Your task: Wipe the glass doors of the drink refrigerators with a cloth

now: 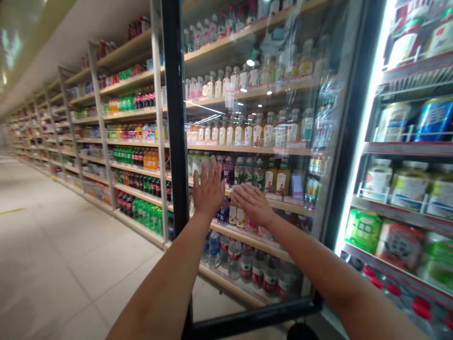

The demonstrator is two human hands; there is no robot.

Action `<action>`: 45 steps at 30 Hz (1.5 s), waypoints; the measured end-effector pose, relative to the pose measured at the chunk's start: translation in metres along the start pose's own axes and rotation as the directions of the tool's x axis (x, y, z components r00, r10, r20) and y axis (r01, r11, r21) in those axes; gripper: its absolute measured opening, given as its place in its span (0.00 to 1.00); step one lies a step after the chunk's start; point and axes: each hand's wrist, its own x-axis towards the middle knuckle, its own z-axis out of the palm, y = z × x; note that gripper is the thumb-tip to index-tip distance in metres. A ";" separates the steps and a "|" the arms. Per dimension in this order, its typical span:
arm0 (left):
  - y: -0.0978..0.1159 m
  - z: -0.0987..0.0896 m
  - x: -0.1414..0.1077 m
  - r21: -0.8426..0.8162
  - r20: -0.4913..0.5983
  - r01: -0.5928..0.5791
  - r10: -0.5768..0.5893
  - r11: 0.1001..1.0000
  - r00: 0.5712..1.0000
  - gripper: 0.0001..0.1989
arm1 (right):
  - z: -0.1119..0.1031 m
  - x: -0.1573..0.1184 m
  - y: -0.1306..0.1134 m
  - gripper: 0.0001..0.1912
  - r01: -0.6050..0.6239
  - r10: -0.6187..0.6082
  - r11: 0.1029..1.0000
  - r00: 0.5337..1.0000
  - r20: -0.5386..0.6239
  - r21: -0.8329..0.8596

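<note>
A glass cooler door (247,264) with a black frame stands swung out in front of me. Against its pane, on the left, my left hand (208,191) lies flat with its fingers spread, holding nothing that I can see. My right hand (256,205) is beside it on the pane, its fingers stretched forward and close together. A pale patch shows around the right fingertips; I cannot tell whether it is a thin cloth or glare. Through the glass, rows of bottles (255,130) appear on wooden shelves behind the hands.
At right is the lit cooler interior, with cans (433,120), jars (412,184) and red-capped bottles (421,307) on racks. Long drink shelves (130,115) run away to the left beside a pale tiled floor (74,250). The door's lower bar (255,316) crosses near my forearms.
</note>
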 end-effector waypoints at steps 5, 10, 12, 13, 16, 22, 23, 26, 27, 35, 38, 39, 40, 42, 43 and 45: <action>0.001 -0.001 0.000 0.020 0.012 -0.002 0.002 1.000 1.000 0.29 | -0.012 -0.011 0.018 0.27 -0.245 0.241 0.968 0.968 -0.073 -0.050; 0.001 -0.002 0.000 0.027 -0.003 -0.009 0.009 1.000 1.000 0.29 | -0.014 -0.026 0.019 0.29 -0.120 0.116 0.992 0.989 0.090 0.029; 0.001 -0.002 0.000 0.026 -0.009 -0.009 0.009 1.000 1.000 0.29 | -0.014 -0.032 0.023 0.30 -0.126 0.120 0.991 0.986 0.117 0.047; 0.000 -0.002 0.000 0.025 -0.011 -0.007 0.007 1.000 1.000 0.29 | -0.014 -0.034 0.027 0.30 -0.197 0.194 0.980 0.979 0.070 0.034; 0.000 -0.001 0.000 0.024 -0.019 -0.009 0.010 1.000 1.000 0.30 | -0.018 -0.044 0.040 0.31 -0.435 0.432 0.901 0.891 -0.141 0.011; -0.002 0.004 0.000 -0.004 -0.052 -0.015 0.014 1.000 0.999 0.30 | -0.034 -0.065 0.066 0.29 -0.274 0.273 0.961 0.961 0.044 0.029; -0.002 0.004 0.000 -0.005 -0.055 -0.016 0.016 1.000 0.998 0.30 | -0.038 -0.067 0.076 0.29 -0.307 0.307 0.951 0.952 0.019 0.018; -0.002 0.005 0.000 0.001 -0.064 -0.022 0.022 1.000 0.998 0.29 | -0.051 -0.077 0.113 0.30 -0.593 0.584 0.805 0.785 -0.208 0.022; -0.002 0.004 0.000 0.002 -0.064 -0.023 0.023 1.000 0.998 0.29 | -0.055 -0.082 0.125 0.29 -0.696 0.678 0.716 0.677 -0.286 0.050; -0.003 0.006 0.000 0.050 -0.058 -0.024 0.027 0.998 0.998 0.29 | -0.057 -0.088 0.157 0.30 -0.863 0.822 0.487 0.402 -0.404 0.134; -0.003 0.007 -0.001 0.072 -0.063 -0.030 0.034 0.997 0.997 0.29 | -0.044 -0.060 0.135 0.30 -0.790 0.771 0.603 0.541 -0.336 0.113; -0.003 0.006 -0.001 0.078 -0.061 -0.031 0.036 0.996 0.998 0.29 | -0.038 -0.053 0.121 0.30 -0.732 0.724 0.674 0.626 -0.291 0.102; -0.003 0.006 -0.001 0.083 -0.058 -0.032 0.036 0.996 0.998 0.28 | -0.032 -0.048 0.105 0.31 -0.642 0.644 0.761 0.730 -0.231 0.093; -0.003 0.005 -0.001 0.092 -0.051 -0.035 0.040 0.995 0.998 0.28 | -0.022 -0.045 0.069 0.31 -0.409 0.417 0.908 0.904 -0.099 0.090; -0.002 0.004 -0.001 0.098 -0.047 -0.038 0.042 0.994 0.998 0.28 | -0.019 -0.045 0.054 0.32 -0.295 0.299 0.951 0.954 -0.033 0.097; -0.002 0.003 -0.001 0.110 -0.042 -0.043 0.048 0.993 0.998 0.28 | -0.016 -0.043 0.039 0.32 -0.157 0.153 0.982 0.987 0.046 0.103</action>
